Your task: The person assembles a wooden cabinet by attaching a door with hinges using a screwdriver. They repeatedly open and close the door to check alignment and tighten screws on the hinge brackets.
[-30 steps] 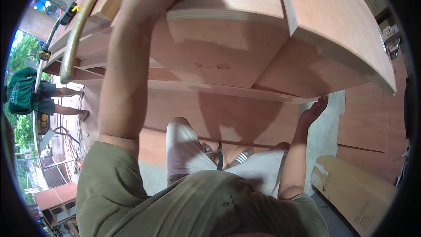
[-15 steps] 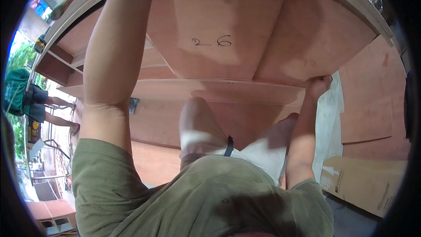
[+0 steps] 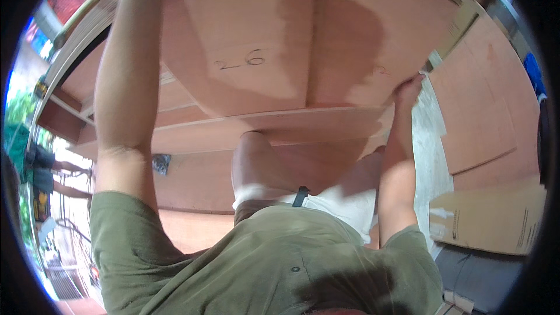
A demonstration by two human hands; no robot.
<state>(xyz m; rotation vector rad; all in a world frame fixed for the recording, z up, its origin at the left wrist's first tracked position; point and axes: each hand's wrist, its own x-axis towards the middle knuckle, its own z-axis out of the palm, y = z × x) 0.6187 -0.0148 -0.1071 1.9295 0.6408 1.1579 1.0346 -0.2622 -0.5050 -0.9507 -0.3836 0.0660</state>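
Observation:
In front of me stands a large reddish-brown plywood cabinet [image 3: 233, 17], with handwritten marks on its smooth panel. My left arm reaches up across its left part; the hand itself is cut off at the top of the picture. At the panel's lower right corner, my right hand [image 3: 409, 87] is closed around the edge, its fingers partly hidden. A long plywood ledge [image 3: 280, 122] runs below the panel, in front of my knees. My shadow falls on the panel's right part.
Reddish plywood sheets [image 3: 478, 99] and a brown cardboard piece [image 3: 490, 221] lie at the right. Open compartments [image 3: 73, 108] show at the left. A small dark plastic bag [image 3: 161, 164] lies near my left knee. Another person in shorts [image 3: 42, 169] stands at the far left.
The panel has shifted left in the view, and a gap with cardboard now shows beyond its right edge. My right hand has moved slightly left and up with that edge.

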